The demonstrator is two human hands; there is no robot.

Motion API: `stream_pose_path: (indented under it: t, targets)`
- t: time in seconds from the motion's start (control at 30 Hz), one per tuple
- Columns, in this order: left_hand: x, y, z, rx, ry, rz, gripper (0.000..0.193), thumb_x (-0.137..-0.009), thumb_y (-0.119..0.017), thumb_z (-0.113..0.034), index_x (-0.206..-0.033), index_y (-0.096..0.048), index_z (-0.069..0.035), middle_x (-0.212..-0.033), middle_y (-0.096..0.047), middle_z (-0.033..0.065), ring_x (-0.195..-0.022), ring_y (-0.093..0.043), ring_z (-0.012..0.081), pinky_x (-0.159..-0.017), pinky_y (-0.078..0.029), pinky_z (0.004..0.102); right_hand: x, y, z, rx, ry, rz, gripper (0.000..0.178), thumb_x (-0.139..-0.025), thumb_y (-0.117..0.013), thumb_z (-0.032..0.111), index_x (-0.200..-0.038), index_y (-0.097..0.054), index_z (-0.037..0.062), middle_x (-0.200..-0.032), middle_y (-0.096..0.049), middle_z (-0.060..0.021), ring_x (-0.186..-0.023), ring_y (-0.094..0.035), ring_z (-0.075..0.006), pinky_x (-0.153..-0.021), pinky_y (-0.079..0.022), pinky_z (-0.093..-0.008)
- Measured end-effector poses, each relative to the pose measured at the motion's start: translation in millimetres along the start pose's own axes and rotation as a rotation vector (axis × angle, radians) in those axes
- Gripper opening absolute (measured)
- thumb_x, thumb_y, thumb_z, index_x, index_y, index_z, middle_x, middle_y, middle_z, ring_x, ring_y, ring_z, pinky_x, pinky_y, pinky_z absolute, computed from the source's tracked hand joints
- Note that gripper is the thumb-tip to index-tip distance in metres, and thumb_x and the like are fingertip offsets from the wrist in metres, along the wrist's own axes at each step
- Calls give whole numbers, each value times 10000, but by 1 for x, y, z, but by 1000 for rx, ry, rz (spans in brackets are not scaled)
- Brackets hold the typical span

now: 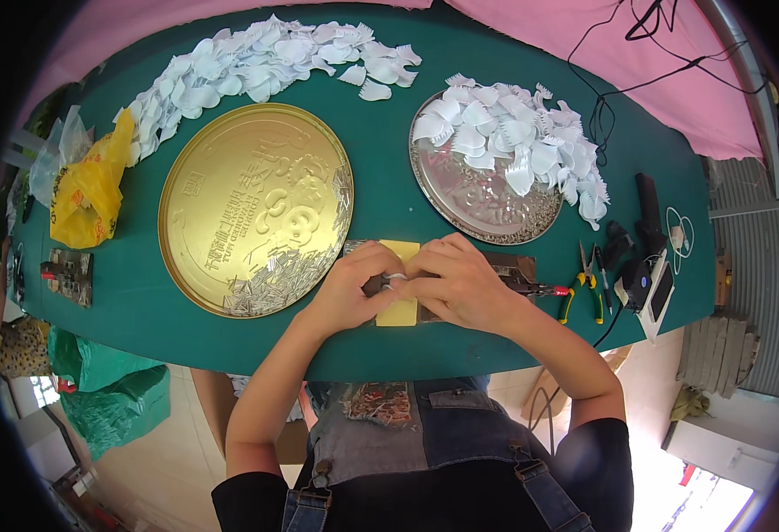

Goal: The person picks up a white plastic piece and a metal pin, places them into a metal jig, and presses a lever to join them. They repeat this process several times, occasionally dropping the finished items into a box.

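We bring both hands together over the near edge of the green desk [389, 199]. Our left hand [350, 288] and right hand [460, 284] meet fingertip to fingertip, pinching a small white piece [396, 277] between them; it is too small to tell its shape. Under the hands lies a yellow pad [398, 310], resting on a dark board [509, 263] that shows just right of the right hand.

Left of the left hand sits a gold tray [221, 177], with a heap of small metal strips [279, 279] along the edge nearest us. Beyond the right hand stands a silver tray [487, 208] piled with white petals [514, 137]. More petals [257, 62] stretch in a long band across the far side of the desk.

Right of the right hand lie red-handled pliers [540, 288] and, beside them, yellow-and-green pliers [584, 288]. Far to the left sits a yellow bag [88, 191].
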State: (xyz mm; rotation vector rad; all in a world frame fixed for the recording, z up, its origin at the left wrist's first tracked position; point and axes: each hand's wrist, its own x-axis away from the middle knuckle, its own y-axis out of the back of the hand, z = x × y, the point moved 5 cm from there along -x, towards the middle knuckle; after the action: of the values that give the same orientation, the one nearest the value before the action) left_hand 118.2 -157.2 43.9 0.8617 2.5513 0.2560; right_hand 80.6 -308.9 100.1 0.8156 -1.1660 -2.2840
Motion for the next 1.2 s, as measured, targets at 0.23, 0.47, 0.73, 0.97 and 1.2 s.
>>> stream_pose_path:
  t: [0.23, 0.47, 0.73, 0.97, 1.2]
  targets:
    - [-1, 0, 1, -33, 0, 8, 194, -762, -762, -41, -925, -658, -27, -889, -649, 72, -838, -604, 257, -718, -503, 347, -1, -1, -4, -59, 9, -10, 52, -856, -705, 134, -908, -706, 132, -899, -610, 14, -893, -587, -159, -775, -406, -327]
    - [0, -1, 1, -9, 2, 17, 248, -741, -798, -68, -930, -643, -25, -899, -645, 76, -852, -607, 266, -747, -503, 350, -3, 3, -10, -238, -100, -9, 127, -827, -742, 103, -952, -728, 123, -888, -640, -2, -860, -591, -194, -785, -419, -341]
    - [1, -1, 3, -41, 19, 22, 263, -734, -806, -71, -931, -639, -23, -899, -642, 79, -856, -604, 271, -753, -496, 356, -7, 0, -11, -232, -210, -64, 107, -825, -738, 133, -921, -701, 105, -830, -627, -18, -809, -587, -214, -778, -432, -354]
    - [2, -2, 5, 3, 61, 12, 270, -731, -827, -79, -928, -649, -32, -890, -648, 72, -838, -610, 257, -738, -497, 346, -2, -3, -13, -227, -381, -59, 89, -813, -749, 126, -857, -689, 77, -798, -640, -26, -782, -596, -212, -743, -430, -348]
    - [3, -1, 8, 11, 43, -9, 295, -718, -844, -89, -939, -655, -35, -913, -659, 68, -854, -625, 241, -730, -508, 333, -5, -1, -7, -171, -344, -89, 73, -804, -714, 101, -852, -672, 66, -795, -610, -42, -788, -580, -229, -750, -419, -364]
